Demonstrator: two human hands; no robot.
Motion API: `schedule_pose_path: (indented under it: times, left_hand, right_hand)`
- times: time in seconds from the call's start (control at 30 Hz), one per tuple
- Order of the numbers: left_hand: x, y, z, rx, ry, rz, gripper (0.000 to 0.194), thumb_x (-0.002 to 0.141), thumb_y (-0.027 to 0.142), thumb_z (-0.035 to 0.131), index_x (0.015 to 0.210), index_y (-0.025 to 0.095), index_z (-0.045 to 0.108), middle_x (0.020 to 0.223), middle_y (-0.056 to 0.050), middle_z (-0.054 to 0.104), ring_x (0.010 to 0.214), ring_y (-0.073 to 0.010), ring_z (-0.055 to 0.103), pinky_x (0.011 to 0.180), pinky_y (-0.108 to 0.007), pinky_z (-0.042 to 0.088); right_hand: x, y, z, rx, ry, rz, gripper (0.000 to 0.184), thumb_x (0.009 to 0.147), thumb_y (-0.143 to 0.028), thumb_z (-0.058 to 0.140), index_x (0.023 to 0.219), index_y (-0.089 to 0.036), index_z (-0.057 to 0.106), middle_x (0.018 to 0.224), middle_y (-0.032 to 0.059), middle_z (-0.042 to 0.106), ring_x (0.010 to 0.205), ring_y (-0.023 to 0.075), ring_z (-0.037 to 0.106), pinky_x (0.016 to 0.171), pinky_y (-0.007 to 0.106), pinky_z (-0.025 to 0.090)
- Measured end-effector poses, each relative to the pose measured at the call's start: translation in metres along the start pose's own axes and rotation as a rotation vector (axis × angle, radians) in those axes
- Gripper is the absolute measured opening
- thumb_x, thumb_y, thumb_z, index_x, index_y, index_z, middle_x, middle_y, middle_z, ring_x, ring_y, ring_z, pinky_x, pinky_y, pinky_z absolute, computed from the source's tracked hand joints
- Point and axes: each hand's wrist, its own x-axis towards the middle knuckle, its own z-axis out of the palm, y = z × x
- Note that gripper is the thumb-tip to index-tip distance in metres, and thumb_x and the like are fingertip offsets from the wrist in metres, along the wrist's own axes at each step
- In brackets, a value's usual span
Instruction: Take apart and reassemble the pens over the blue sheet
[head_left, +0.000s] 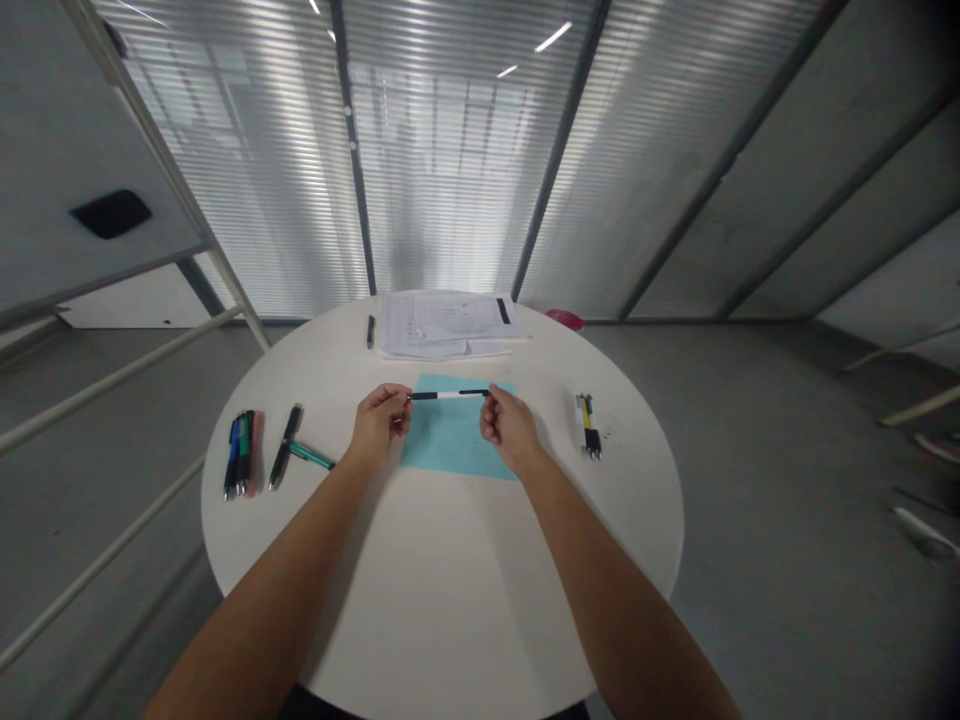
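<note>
View: head camera, over a round white table (442,580).
Left hand (380,423): narrow, pinching the left end of a black-and-white pen (448,394).
Right hand (509,428): narrow, pinching its right end.
Pen: level between 2 hands, above a blue sheet (457,440).
Table left: pen bundle (240,455), 2 crossed pens (289,445).
Table right: yellow-and-black pens (589,425).
Far edge: papers (442,325), 1 black pen (370,332).

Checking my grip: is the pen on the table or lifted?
Lifted: the black-and-white pen is held level above the blue sheet, one end in the left hand, the other in the right hand.
</note>
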Motion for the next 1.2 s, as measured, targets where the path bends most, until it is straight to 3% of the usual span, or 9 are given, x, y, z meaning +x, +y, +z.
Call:
schedule_pose_path:
  times: [1.2]
  left_hand:
    - [-0.0005,0.0050,0.0016,-0.069,0.079,-0.003,0.019,0.064,0.024,0.069,0.074,0.016,0.055,0.054,0.002,0.053,0.040,-0.0068,0.044,0.038,-0.019,0.029]
  right_hand:
    - [0.0018,0.0029,-0.0019,-0.066,-0.048,-0.067,0.029,0.071,-0.042,0.064,0.067,-0.020,0.046,0.046,-0.0075,0.047,0.032,0.0061,0.039,0.029,0.017,0.022]
